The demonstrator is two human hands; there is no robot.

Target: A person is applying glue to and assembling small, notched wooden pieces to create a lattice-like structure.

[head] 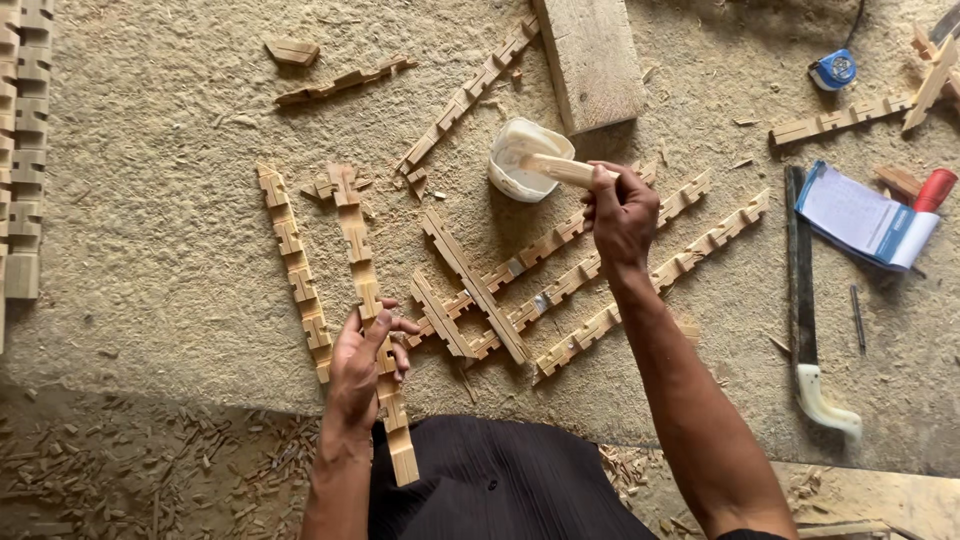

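Note:
My left hand (365, 365) grips a long notched wooden strip (358, 250) near its lower end; the strip runs up and away across the sawdust-covered board. My right hand (620, 210) is closed on a flat wooden stick (555, 170) whose tip dips into a small white bowl of pale glue (515, 165). Between my hands lie several more notched strips (560, 285), some crossed and interlocked into a lattice. Another loose notched strip (295, 270) lies just left of the one I hold.
A thick plank (592, 60) lies at the top. A handsaw with a white handle (805, 310), a notepad (865, 215), a red marker (935, 190) and a blue tape measure (833, 68) sit at the right. Stacked notched strips (25, 150) line the left edge. Wood shavings (120, 470) cover the floor.

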